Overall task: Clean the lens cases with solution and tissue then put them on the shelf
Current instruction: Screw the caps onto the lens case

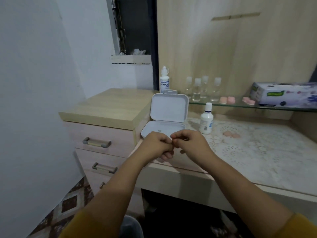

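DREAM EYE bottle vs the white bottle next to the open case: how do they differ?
The DREAM EYE bottle stands up at the glass shelf's left end; the white bottle stands lower, on the lace-covered desk, right of the open white case. The DREAM EYE bottle looks slimmer, with a pointed dropper cap; the white bottle looks squatter, with a plain cylindrical cap. Both are white, upright, capped and untouched by either hand.

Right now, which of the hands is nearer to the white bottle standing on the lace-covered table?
The right hand is nearer: the white bottle stands just beyond it, slightly to its right. The left hand is farther, on the other side of the right hand, in front of the open white case.
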A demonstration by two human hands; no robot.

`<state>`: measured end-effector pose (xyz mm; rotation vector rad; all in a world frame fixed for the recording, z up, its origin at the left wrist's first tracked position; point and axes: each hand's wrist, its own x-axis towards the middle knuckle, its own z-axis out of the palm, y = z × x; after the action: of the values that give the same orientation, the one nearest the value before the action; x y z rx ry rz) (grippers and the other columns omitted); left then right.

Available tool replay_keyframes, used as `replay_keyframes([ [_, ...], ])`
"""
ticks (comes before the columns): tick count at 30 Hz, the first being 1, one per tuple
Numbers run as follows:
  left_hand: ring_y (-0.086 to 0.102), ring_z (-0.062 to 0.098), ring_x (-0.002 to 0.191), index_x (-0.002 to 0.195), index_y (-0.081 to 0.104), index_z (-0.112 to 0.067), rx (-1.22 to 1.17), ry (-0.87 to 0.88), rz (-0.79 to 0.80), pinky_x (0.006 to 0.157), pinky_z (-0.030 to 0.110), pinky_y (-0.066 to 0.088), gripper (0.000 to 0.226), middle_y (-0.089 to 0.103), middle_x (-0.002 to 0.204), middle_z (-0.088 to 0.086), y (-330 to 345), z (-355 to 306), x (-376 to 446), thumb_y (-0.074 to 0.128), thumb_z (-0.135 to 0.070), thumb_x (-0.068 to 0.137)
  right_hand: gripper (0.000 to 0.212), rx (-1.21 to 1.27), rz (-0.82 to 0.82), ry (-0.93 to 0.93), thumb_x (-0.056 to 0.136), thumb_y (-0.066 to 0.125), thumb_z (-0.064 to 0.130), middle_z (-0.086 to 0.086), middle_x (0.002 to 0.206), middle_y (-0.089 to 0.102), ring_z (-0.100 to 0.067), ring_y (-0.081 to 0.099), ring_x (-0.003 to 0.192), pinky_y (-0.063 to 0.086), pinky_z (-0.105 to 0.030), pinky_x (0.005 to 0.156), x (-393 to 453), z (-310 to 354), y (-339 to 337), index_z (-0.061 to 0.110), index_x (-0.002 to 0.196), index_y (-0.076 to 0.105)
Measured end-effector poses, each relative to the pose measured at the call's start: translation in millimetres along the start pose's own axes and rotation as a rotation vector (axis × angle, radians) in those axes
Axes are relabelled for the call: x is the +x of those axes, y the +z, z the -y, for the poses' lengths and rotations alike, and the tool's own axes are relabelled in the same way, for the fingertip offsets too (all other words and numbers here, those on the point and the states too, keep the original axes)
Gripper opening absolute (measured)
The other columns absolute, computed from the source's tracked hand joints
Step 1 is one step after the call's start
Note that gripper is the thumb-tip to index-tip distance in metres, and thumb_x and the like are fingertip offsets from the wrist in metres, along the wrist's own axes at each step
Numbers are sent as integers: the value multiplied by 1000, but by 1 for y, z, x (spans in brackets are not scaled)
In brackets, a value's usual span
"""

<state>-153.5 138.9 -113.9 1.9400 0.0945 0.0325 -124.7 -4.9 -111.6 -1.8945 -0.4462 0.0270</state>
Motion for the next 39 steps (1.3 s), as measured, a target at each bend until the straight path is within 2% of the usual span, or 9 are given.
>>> replay_keyframes([
  [8,65,20,65,81,66,-5,-18,33,63,66,34,53,10,68,72,12,74,-23,45,58,-3,86,17,-52,-199,133,89,59,6,-1,87,69,-14,63,76,51,-24,62,-6,-58,-94,20,90,69],
  [14,63,18,66,76,64,-8,-39,24,39,60,26,49,14,65,73,9,103,-29,73,57,0,85,21,-95,-327,198,90,55,3,1,94,68,-15,63,82,48,-28,73,0,-85,-138,18,87,70],
  [18,64,19,67,72,65,-12,23,20,19,72,39,56,16,67,74,9,116,-30,90,57,-4,83,23,-148,-374,190,90,53,4,3,97,66,-12,60,85,44,-20,70,4,-92,-151,20,92,69],
  [22,62,21,84,85,55,-22,153,27,-181,77,43,55,10,63,93,-1,125,-31,103,60,-14,82,27,-186,-414,196,87,53,3,1,91,64,-16,59,75,46,-26,63,6,-98,-155,19,103,68],
  [25,56,23,99,107,43,-20,173,37,-334,82,44,51,39,52,111,1,130,-33,111,69,-17,78,30,-203,-407,223,86,51,0,-2,93,63,-17,60,78,46,-25,63,9,-101,-154,18,105,67],
  [28,49,25,118,136,32,-16,188,59,-343,90,41,46,82,44,134,4,134,-39,123,80,-30,71,30,-211,-405,244,90,45,3,0,94,62,-15,57,72,42,-24,58,10,-98,-155,17,109,63],
  [30,49,24,120,141,28,-16,158,73,-328,92,39,45,91,45,138,3,139,-41,128,81,-34,70,28,-204,-421,256,92,43,8,2,93,58,-10,53,70,40,-24,56,13,-94,-156,16,114,59],
  [36,52,9,89,125,48,-22,4,154,-334,65,22,34,46,62,113,-6,144,-33,125,69,-28,85,23,-206,-432,149,92,59,30,6,89,59,-3,56,74,43,-22,60,38,-69,-147,17,109,61],
  [39,53,5,86,119,54,-27,-13,182,-335,56,9,32,39,61,102,-15,142,-34,122,70,-27,83,27,-216,-423,89,84,66,41,3,87,60,-9,58,76,53,-34,66,57,-52,-139,19,100,62],
])
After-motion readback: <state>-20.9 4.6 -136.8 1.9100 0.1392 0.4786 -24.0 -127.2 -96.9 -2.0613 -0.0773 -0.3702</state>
